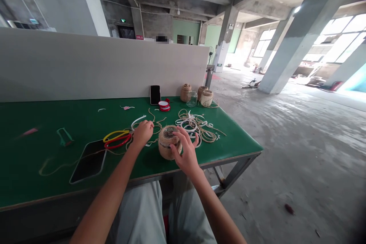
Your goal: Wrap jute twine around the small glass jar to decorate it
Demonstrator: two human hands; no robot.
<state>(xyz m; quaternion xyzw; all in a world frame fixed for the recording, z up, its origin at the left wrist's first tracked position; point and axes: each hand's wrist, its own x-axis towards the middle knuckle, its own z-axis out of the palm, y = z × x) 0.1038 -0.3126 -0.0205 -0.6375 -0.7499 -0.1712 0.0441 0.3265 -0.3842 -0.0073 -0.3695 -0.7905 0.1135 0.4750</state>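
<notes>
Setting: we looked down at a green-topped bench (51, 152) in a bare concrete hall, w/ a white partition (85, 65) along its far side.
Jar: a twine-wrapped jar (169, 148) stood upright on the bench, near the front edge, between both hands.
R hand: the R hand (185, 151) was open, its fingers (172, 140) spread against the jar's top & thumb (196, 141) held clear; it touched the jar w/o a clear grip.
L hand: the L hand (143, 132) sat curled just left of the jar, nearest a white strip (138, 121) & loose twine (156, 126); we couldn't tell if it pinched either.
Handling: we judged spread fingers a good start on a round, rough jar; the thumb on the far side wd make the hold firmer.
Nearby: a yellow ring (116, 135), a red ring (117, 142), a twine heap (194, 126), a dark slab (88, 162).
Back of bench: a phone (155, 94), a red-and-white tape roll (164, 105), small twine-wrapped jars (185, 92), a glass jar (191, 98).
</notes>
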